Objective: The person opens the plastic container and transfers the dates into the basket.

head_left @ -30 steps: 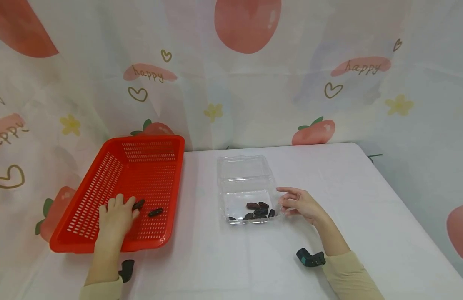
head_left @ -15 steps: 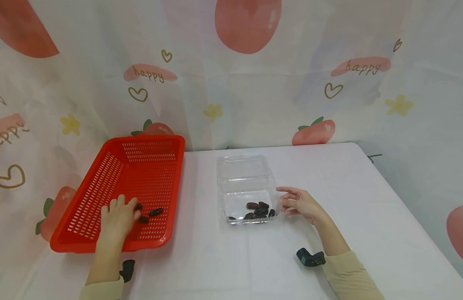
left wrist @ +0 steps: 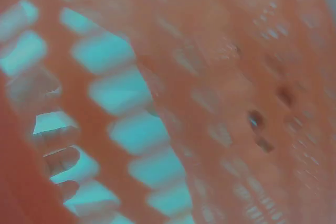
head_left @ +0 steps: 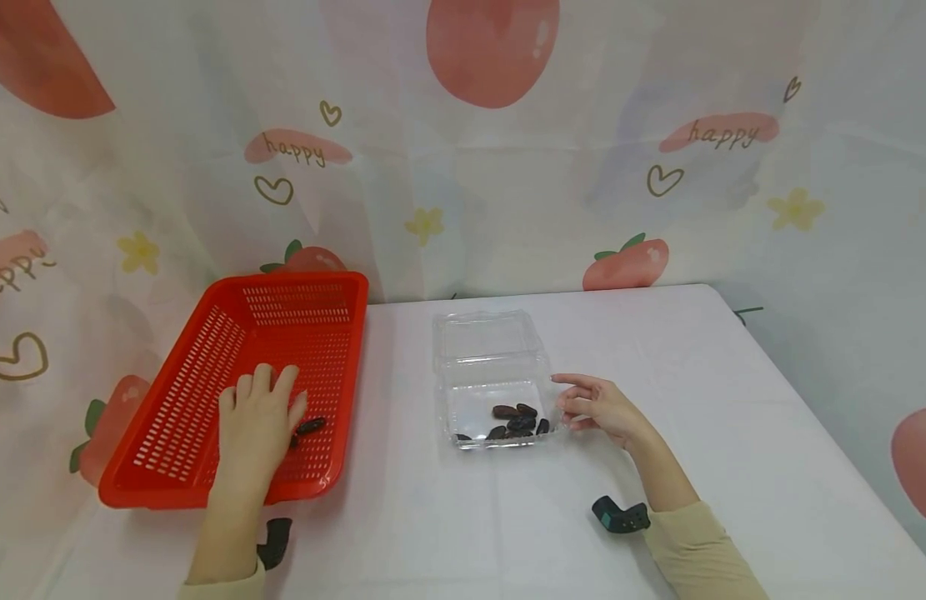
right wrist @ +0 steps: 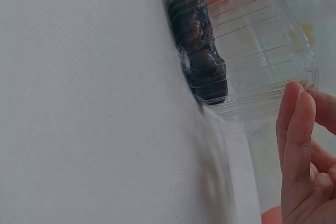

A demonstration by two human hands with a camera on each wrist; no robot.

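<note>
My left hand [head_left: 254,425] is inside the red plastic basket [head_left: 342,392], fingers spread and slightly bent, over its near part. Beside the thumb lies a dark date [head_left: 310,426], with part of another below it; the hand may hide more. Dark dates [left wrist: 255,120] show blurred through the basket wall in the left wrist view. My right hand [head_left: 601,410] pinches the right rim of a clear plastic clamshell box [head_left: 466,408], its index finger stretched out. The box stands with its lid raised, and several dates [head_left: 521,423] lie along its near side.
A white cloth covers the table [head_left: 432,517]. Behind it hangs a printed curtain [head_left: 500,183] with fruit and hearts. Black wrist cameras [head_left: 620,514] sit at both sleeves.
My left hand has moved right and slightly away inside the basket, with the thumb spreading out. A date came into view by the thumb and is now partly covered. The right hand stays put.
</note>
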